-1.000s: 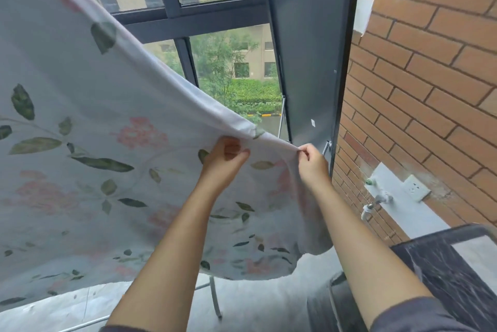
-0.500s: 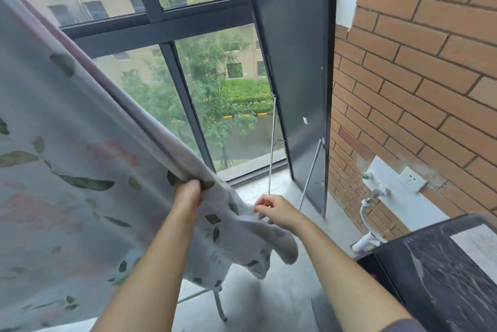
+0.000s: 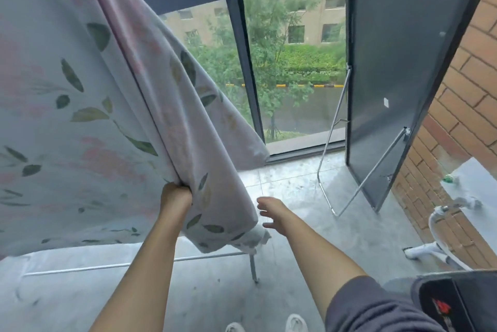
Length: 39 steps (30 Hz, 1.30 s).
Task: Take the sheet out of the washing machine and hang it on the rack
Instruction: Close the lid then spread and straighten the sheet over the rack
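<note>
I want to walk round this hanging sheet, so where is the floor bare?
Bare grey floor lies between the hanging white leaf-printed sheet and the leaning metal tube frame. Crowded on the right: white hose and dark washing machine.

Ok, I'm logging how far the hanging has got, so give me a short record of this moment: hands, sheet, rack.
Left hand: grips a fold of the white sheet printed with green leaves and pink flowers
Right hand: open, beside the sheet's lower corner, holding nothing
Sheet: hangs raised, its top out of view
Rack: silver metal tube rack, lower bar and leg visible under the sheet
Hung on rack: cannot tell
</note>
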{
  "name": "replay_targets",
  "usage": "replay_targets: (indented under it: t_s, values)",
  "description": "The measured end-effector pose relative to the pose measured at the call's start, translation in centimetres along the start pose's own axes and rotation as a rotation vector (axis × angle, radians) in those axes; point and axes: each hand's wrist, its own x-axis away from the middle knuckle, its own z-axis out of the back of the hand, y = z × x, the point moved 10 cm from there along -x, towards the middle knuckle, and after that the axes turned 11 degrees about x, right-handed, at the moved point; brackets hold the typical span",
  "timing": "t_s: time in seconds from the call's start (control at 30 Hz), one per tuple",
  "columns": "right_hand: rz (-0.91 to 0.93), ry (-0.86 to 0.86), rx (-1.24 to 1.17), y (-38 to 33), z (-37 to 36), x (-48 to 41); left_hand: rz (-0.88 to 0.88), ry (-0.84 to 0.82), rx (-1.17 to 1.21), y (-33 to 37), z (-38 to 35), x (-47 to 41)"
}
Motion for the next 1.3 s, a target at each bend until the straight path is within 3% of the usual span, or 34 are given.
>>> replay_targets:
  t_s: [0.2,0.37,0.63,0.83,1.07,1.2,1.3]
  values:
    - [-0.199,-0.140,-0.268,0.3,-4.2,0.5,0.021,0.002,-0.145,-0.8,1.9,0.4]
    - [-0.333,-0.129,-0.183,4.2,-6.6,0.0,-0.008,0.043,-0.100,-1.7,3.7,0.5]
    - [-0.254,-0.158,-0.221,4.7,-8.6,-1.1,0.022,0.026,-0.105,-3.2,4.5,1.2]
    - [-0.321,-0.160,-0.257,6.6,-11.0,-2.5,0.035,-0.002,-0.162,-3.7,5.0,1.9]
    - [-0.166,-0.352,-0.442,5.8,-14.5,-2.2,0.064,0.015,-0.108,-5.4,6.4,1.4]
    - [0.068,-0.316,-0.673,3.4,-9.9,-0.3,0.022,-0.013,-0.112,-4.7,5.4,1.4]
    - [0.234,-0.219,-0.697,-0.4,-3.9,3.1,-0.018,-0.115,-0.133,-3.6,2.5,1.0]
